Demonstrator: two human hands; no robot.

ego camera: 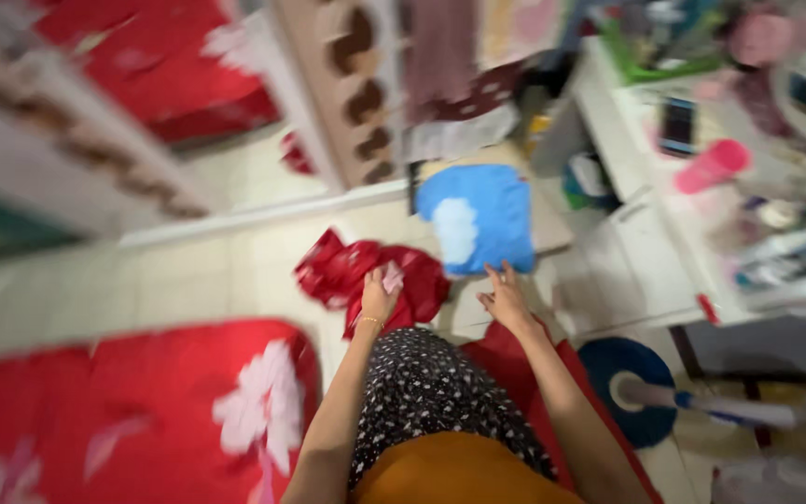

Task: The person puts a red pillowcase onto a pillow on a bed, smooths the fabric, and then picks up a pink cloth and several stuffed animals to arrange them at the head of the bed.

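Observation:
The frame is blurred by motion. My left hand [378, 295] grips a crumpled red cloth [347, 271] with a pale flower print that lies on the tiled floor. My right hand [506, 297] reaches forward with fingers spread, touching the near edge of a blue cushion cover [482, 215] with a white patch. Neither arm is covered; a thin bracelet sits on the left wrist. My lap, in dark dotted fabric over an orange garment, fills the bottom centre.
A red flowered mattress [132, 411] lies at lower left. A white table [636, 187] with a pink cup [713, 166], a phone and small items stands at right. A blue round mop head [622, 387] rests on the floor by it. Shelving stands behind.

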